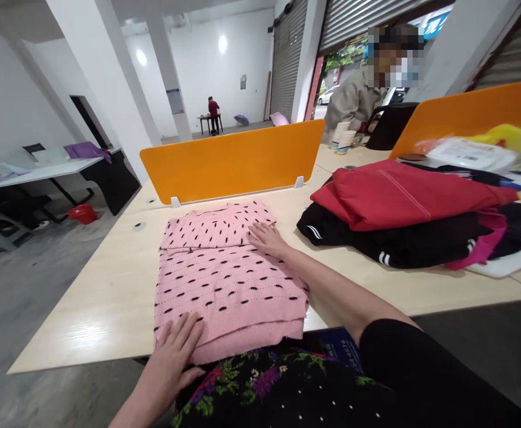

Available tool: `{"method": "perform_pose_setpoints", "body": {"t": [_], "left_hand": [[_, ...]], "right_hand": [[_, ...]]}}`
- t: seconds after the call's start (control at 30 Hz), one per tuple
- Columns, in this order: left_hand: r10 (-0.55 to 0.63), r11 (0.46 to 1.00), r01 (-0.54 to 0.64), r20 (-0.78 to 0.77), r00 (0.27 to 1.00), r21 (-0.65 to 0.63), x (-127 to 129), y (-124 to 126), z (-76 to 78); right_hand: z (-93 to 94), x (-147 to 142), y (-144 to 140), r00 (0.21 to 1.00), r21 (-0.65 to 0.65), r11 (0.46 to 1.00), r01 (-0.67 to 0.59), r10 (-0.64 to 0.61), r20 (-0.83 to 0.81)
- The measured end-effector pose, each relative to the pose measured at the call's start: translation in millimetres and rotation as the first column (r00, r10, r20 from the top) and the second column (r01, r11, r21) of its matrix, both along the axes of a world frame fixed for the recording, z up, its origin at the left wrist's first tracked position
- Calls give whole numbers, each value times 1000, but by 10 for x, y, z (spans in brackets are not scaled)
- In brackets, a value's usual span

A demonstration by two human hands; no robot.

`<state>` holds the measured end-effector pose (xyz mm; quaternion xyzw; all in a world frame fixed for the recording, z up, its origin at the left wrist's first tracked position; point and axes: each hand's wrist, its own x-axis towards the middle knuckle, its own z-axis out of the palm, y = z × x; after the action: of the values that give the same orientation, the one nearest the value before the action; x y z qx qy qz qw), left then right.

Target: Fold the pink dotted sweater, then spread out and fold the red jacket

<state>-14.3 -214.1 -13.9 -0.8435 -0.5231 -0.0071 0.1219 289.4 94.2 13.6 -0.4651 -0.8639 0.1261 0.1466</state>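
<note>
Lying folded under both hands, pink sweater (229, 279), left hand (177, 348) flat at near hem, right hand (267, 238) spread at far edge

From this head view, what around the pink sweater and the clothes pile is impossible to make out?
- Pink sweater: sleeves and underside hidden by its own folds; the left hand covers its near corner, the right hand lies flat on the upper fold.
- Clothes pile: the black garment is mostly buried under the red garment.
- Plastic bags: blurred, cut by the right edge.
</note>
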Motion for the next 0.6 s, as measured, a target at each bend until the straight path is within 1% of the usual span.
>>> {"method": "perform_pose_setpoints", "body": {"t": [0.1, 0.17, 0.2, 0.23, 0.3, 0.37, 0.43, 0.6], "left_hand": [[55, 994, -54, -9, 998, 99, -316, -149, -65], [88, 989, -90, 16, 996, 122, -457, -192, -86], [92, 988, -96, 35, 995, 125, -496, -196, -89], [83, 988, -90, 54, 995, 125, -519, -189, -87], [42, 989, -54, 91, 995, 137, -530, -152, -77], [12, 988, -31, 126, 992, 152, -527, -107, -64], [5, 989, -29, 160, 987, 147, -534, -74, -53], [23, 995, -50, 292, 956, 83, -602, -61, -61]], "right_hand": [[5, 431, -382, 986, -54, 991, -125, 118, -116], [-22, 764, -724, 968, -154, 963, -219, 195, -159], [-43, 913, -900, 961, -204, 943, -262, 235, -147], [-67, 1039, -1069, 956, -213, 934, -287, 265, -123], [-120, 1204, -1356, 951, -183, 934, -308, 298, -80], [-168, 1262, -1547, 951, -125, 943, -307, 301, -64], [-203, 1255, -1643, 955, -96, 950, -296, 290, -67], [-254, 1159, -1673, 968, -61, 973, -223, 214, -131]]}}
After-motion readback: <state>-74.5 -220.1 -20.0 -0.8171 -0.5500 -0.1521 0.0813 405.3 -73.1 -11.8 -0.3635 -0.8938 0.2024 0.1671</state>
